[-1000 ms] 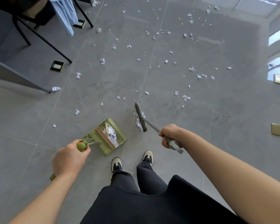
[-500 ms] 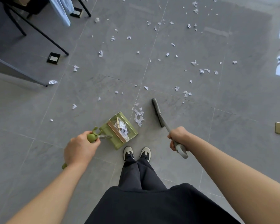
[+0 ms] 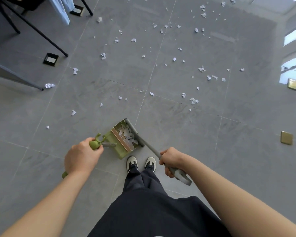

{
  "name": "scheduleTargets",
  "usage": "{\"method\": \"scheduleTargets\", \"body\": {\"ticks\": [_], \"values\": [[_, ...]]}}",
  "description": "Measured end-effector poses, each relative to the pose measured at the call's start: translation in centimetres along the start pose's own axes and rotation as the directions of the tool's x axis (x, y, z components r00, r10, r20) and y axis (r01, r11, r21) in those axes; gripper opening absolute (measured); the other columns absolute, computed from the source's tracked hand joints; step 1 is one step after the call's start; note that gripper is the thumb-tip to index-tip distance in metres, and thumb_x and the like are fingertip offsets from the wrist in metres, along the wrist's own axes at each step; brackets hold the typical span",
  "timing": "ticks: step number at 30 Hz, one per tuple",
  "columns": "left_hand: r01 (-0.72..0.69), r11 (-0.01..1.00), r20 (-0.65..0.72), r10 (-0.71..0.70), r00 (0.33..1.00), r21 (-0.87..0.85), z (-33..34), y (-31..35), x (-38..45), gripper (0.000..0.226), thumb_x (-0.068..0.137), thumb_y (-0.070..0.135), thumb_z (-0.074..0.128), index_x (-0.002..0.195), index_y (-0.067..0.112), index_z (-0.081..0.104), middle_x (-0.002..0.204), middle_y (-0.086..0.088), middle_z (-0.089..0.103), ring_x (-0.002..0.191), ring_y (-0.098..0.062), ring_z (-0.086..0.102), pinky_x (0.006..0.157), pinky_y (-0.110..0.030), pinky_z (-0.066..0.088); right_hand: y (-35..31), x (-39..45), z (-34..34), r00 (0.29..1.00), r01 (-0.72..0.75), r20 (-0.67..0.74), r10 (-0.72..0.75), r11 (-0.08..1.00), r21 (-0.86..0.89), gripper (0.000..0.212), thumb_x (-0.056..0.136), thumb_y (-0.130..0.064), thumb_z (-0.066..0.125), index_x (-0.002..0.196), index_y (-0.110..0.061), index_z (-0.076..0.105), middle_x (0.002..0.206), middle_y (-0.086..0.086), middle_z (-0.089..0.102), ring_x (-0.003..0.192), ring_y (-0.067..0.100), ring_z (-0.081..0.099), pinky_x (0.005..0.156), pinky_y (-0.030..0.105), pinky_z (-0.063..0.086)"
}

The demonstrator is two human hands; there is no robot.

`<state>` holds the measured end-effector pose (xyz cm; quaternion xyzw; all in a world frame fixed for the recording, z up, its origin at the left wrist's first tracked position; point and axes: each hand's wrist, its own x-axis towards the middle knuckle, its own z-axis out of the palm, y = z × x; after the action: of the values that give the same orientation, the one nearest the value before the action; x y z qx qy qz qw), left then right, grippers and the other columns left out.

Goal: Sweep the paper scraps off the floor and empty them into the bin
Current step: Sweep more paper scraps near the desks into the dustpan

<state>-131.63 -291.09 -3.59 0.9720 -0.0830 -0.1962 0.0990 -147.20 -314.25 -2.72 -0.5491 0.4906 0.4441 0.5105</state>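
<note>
Partly hidden under our left hand (image 3: 82, 158), the long green handle of the dustpan (image 3: 121, 142) shows only as a knob above the knuckles and a stub behind the wrist; our fingers curl round it. Our right hand (image 3: 172, 160) wraps the grey handle of the broom (image 3: 143, 142), and the grip's end sticks out below the fist. The broom head lies along the open mouth of the dustpan, between our two hands and just ahead of them, so we cannot see whether its bristles touch the pan's lip. Inside the pan lie white scraps, some with print too small to read. The paper scraps (image 3: 193, 100) on the grey tile floor (image 3: 178, 127) spread well ahead of both hands, thickest far ahead of the right one; the furthest run out of the top edge. Our shoes (image 3: 141, 163) stand just behind the pan, between the hands. Far ahead of the left hand, black chair legs (image 3: 41, 35) and a pale blue cloth (image 3: 61, 9) are cut off by the frame, with a dark floor socket (image 3: 50, 59) beside them. Two brass floor plates (image 3: 286, 138) sit out beyond the right hand.
</note>
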Motion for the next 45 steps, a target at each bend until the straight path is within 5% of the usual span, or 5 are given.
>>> {"method": "scheduleTargets", "body": {"ticks": [10,18,31,37,45], "values": [[0.004,0.998,0.019,-0.003,1.000,-0.057,-0.4,-1.8,-0.8,0.023,0.081,0.036,0.072,0.099,0.022,0.073,0.079,-0.015,0.069,0.077,-0.039,0.061,0.060,-0.032,0.040,-1.4,-2.4,-0.1,0.989,0.002,-0.145,0.009,0.997,0.079,0.027,0.092,-0.005,0.046,0.115,0.007,0.055,0.057,0.010,0.048,0.044,0.023,0.046,0.048,0.029,0.043],[0.025,0.998,0.013,-0.024,1.000,-0.066,-0.1,-3.3,-0.9,0.023,0.081,0.037,0.071,0.098,0.021,0.072,0.081,-0.016,0.070,0.080,-0.040,0.063,0.062,-0.035,0.045,-1.5,-0.2,1.4,0.976,-0.043,-0.218,0.022,0.995,-0.090,0.027,0.094,-0.008,0.042,0.111,0.003,0.058,0.058,0.013,0.057,0.054,0.027,0.055,0.062,0.035,0.053],[0.050,0.994,0.008,-0.049,0.999,-0.096,-0.7,-4.1,-0.6,0.025,0.083,0.036,0.070,0.102,0.020,0.072,0.085,-0.017,0.070,0.084,-0.041,0.062,0.067,-0.038,0.047,-3.4,-2.1,2.5,0.968,-0.037,-0.248,-0.023,0.972,-0.233,0.033,0.087,-0.002,0.036,0.106,0.004,0.062,0.049,0.010,0.057,0.048,0.028,0.057,0.054,0.032,0.055],[0.098,0.989,-0.016,-0.100,0.995,-0.115,-1.0,-4.9,0.0,0.025,0.083,0.037,0.070,0.100,0.018,0.072,0.086,-0.018,0.070,0.084,-0.042,0.062,0.068,-0.039,0.047,-5.4,-1.3,2.4,0.958,-0.004,-0.272,-0.092,0.943,-0.333,0.038,0.086,-0.003,0.031,0.111,0.001,0.059,0.062,0.012,0.058,0.054,0.030,0.058,0.058,0.036,0.055],[0.099,0.989,0.000,-0.099,0.995,-0.108,-1.2,-4.9,0.4,0.023,0.083,0.038,0.070,0.096,0.019,0.072,0.085,-0.018,0.070,0.083,-0.042,0.062,0.068,-0.039,0.048,-7.5,-2.7,2.5,0.997,-0.059,-0.058,0.046,0.969,-0.240,0.008,0.092,-0.003,0.044,0.096,0.002,0.048,0.052,0.009,0.043,0.039,0.019,0.043,0.043,0.017,0.039]]}}
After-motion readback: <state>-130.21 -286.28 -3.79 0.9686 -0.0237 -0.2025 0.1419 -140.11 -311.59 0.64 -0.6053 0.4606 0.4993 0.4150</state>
